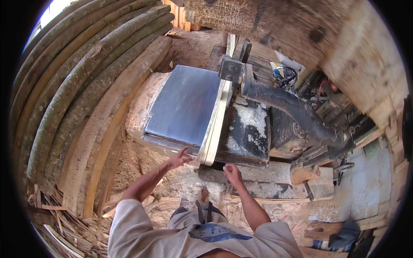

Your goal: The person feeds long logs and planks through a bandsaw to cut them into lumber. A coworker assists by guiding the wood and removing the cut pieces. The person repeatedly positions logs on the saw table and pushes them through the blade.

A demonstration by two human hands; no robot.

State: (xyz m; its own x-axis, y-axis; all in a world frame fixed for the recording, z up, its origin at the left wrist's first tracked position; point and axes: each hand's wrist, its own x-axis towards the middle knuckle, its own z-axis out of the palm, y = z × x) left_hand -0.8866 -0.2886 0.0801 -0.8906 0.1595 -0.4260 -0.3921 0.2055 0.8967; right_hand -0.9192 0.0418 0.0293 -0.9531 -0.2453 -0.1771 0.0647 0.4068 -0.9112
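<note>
A long, pale wooden strip (211,148) lies lengthwise over a sawing machine's table, along the edge of its smooth metal plate (183,105). The strip's near end sticks out past the table's front edge. Just left of that end is my left hand (180,159), its fingers spread and not wrapped round the wood; whether a fingertip touches it I cannot tell. My right hand (232,174) is curled closed to the right of the strip, apart from it, and nothing shows in it. At the strip's far part stands a metal guide block (231,69) on a thick dark arm (297,101).
Long round poles (86,73) and a squared beam (116,124) are stacked at the left. Sawdust (249,118) covers part of the dark table section. A large board (275,21) overhangs the top. Wood scraps (60,223) lie at lower left, dark cloth (344,235) at lower right.
</note>
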